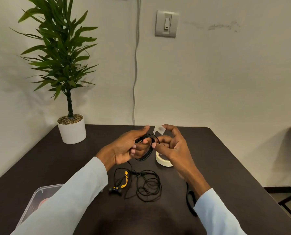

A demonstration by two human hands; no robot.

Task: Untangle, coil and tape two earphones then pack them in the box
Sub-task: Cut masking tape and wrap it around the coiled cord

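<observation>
Above the middle of the dark table, the left hand held a coiled black earphone, fingers curled round the bundle of loops so that it hung as a ring between the two hands. The right hand was just beside it, with a short strip of tape stuck to a raised fingertip and the thumb close against the coil. Judging by this, the first earphone was already untangled and wound, and its taping was in hand but not finished, since the strip was not yet wrapped round the cord.

The second earphone, black with yellow parts, lay on the table nearer the person in a loose heap of loops, so its untangling, coiling and taping seemed all still to do. The roll of tape sat on the table just under the right hand. The clear plastic box stood at the near left, and neither earphone was in it.

The left sleeve covered much of the box, and something reddish inside could not be made out. A black looped thing by the right sleeve was partly hidden; it might have been scissors. The earbuds of the held coil were out of sight within the left hand. A potted plant stood at the far left corner.
</observation>
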